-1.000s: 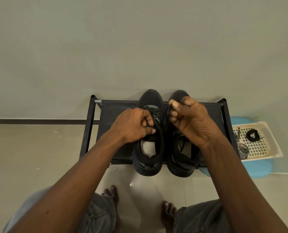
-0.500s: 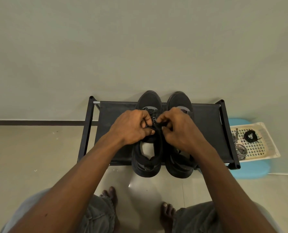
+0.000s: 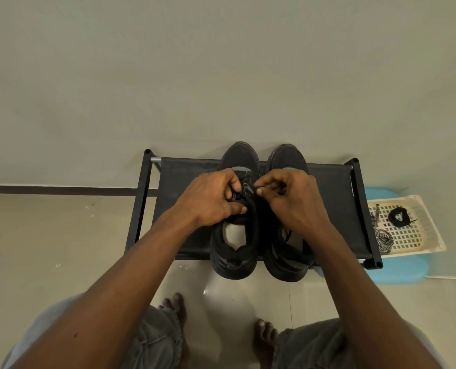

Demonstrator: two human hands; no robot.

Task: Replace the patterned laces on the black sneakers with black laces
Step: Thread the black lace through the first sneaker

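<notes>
While bare feet rest on the floor, two sneakers sit side by side on the rack. Over the left one, the left hand and right hand each pinch its black lace. Right of the rack, a tray holds patterned laces and a black coil.

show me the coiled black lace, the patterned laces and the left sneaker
coiled black lace [image 3: 392, 218]: head view, left side of its loop
patterned laces [image 3: 382, 239]: head view, middle of the striped bundle
left sneaker [image 3: 241, 155]: head view, bare toe cap
</notes>
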